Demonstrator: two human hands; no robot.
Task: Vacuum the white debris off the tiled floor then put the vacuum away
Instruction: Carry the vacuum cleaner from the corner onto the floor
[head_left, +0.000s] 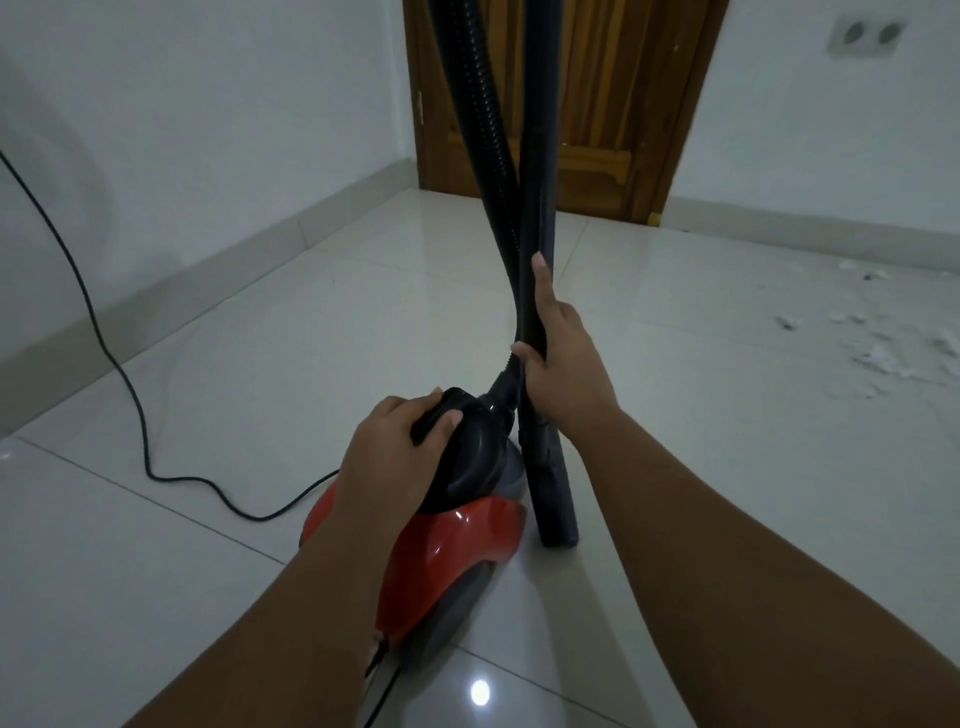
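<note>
Home room: tiled floor (260, 364), wooden door (597, 104).

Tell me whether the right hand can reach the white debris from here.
Probably not. The right hand grips the wand, and the white debris lies well off to its right; nothing blocks it, but it looks beyond arm's reach.

Above the fingers (541, 280) of the right hand (563, 374), the hose (478, 130) and wand (540, 130) run off the top edge. The left hand (389, 452) hides most of the handle (449, 410). Far right of the fingers, white debris (883, 353) blurs, cut by the edge.
</note>
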